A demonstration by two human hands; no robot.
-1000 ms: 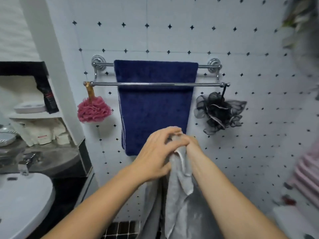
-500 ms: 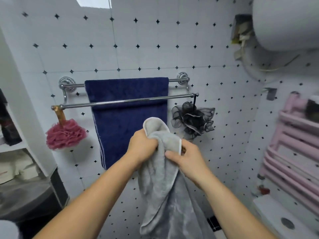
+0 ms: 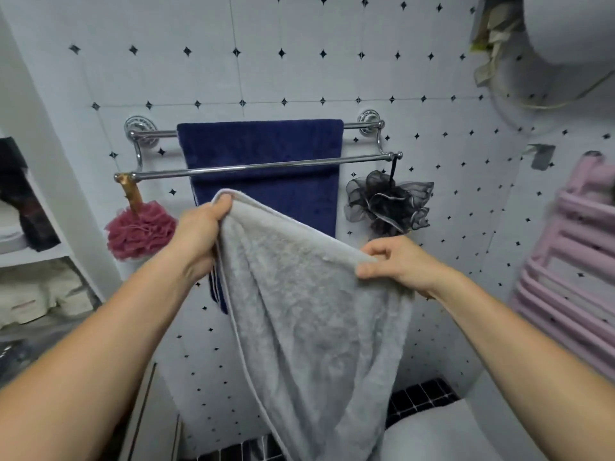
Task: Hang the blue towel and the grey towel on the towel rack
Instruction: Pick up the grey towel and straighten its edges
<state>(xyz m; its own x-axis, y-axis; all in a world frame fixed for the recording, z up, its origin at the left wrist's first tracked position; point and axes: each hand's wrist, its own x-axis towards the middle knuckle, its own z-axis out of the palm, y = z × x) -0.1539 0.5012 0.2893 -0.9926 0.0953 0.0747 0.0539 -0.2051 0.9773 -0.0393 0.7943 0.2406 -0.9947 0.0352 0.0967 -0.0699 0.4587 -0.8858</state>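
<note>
A chrome two-bar towel rack is fixed to the tiled wall. The dark blue towel hangs over its back bar, behind the front bar. The grey towel is held up in front of and below the rack, its top edge stretched between both hands and the rest hanging down. My left hand grips the upper left corner, just under the front bar. My right hand pinches the top edge lower and to the right.
A pink bath pouf hangs from the front bar's left end, a black one from its right end. Shelves with items stand at the left, a pink radiator rack at the right, a water heater at top right.
My hands have moved apart and risen, spreading the bunched grey towel's top edge out wide. The view has tilted up and shifted right.
</note>
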